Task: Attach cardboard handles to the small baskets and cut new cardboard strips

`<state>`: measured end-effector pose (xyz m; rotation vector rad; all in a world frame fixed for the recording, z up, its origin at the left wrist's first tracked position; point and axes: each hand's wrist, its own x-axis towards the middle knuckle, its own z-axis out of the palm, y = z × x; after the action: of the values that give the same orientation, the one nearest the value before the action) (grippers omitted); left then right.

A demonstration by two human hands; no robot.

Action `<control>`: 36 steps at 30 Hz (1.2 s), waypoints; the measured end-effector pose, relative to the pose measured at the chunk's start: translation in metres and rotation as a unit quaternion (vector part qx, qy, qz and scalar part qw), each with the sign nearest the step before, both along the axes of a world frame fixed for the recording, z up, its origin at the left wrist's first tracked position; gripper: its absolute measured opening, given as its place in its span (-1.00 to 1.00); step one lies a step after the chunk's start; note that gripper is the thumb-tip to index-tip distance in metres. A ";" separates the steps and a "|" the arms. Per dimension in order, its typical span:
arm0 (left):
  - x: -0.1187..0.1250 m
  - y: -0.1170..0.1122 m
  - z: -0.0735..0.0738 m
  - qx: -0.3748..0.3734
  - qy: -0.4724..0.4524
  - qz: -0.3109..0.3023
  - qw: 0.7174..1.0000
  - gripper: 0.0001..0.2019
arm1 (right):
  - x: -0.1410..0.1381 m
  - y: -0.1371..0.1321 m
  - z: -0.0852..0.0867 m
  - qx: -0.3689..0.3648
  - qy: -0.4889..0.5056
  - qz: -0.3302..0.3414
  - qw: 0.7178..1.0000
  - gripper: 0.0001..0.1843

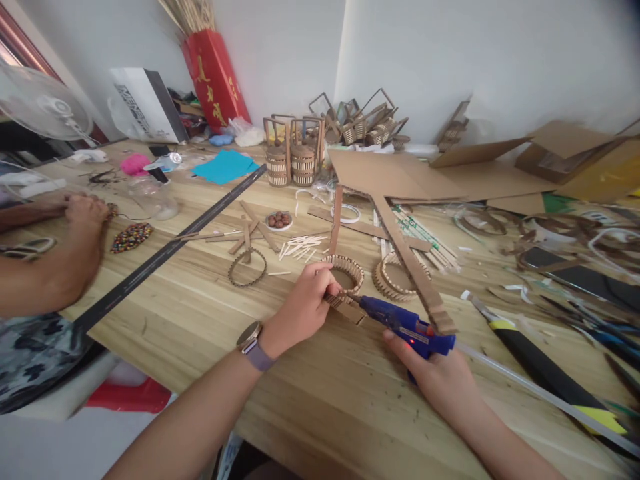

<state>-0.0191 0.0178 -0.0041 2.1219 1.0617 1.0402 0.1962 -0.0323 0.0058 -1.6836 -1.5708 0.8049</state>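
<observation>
My left hand (pixel 305 303), a watch on its wrist, pinches a small corrugated cardboard strip (pixel 336 301) against the side of a round stick-and-cardboard ring (pixel 349 269) on the wooden table. My right hand (pixel 440 377) grips a blue hot glue gun (pixel 407 325), nozzle pointing left at the strip near my left fingers. A glue stick (pixel 525 385) trails out of the gun's back. A second woven ring (pixel 391 280) lies just right, under a long cardboard strip (pixel 410 263).
Another person's arm and hand (pixel 75 233) rest at the left by a beaded piece (pixel 131 237). A long black ruler (pixel 170 250) crosses the table. Finished small baskets (pixel 293 163), loose sticks (pixel 300 247), cardboard sheets (pixel 480 173) and a yellow-black knife (pixel 545 370) lie around.
</observation>
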 end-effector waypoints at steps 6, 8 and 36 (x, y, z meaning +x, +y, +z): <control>0.001 -0.002 0.002 -0.001 -0.020 0.000 1.000 -0.65 | 0.000 -0.001 0.000 0.039 -0.038 0.012 0.998 -0.66; 0.001 -0.002 0.003 0.000 -0.019 0.001 1.000 -0.65 | -0.001 -0.001 0.001 0.047 -0.038 0.011 0.998 -0.67; -0.001 0.000 -0.005 0.006 -0.020 0.012 1.000 -0.71 | 0.008 -0.007 -0.012 0.171 -0.108 0.058 0.978 -0.72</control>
<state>-0.0201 0.0177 -0.0093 2.0951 1.0675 1.0983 0.2043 -0.0390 -0.0067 -1.4747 -1.8497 0.3843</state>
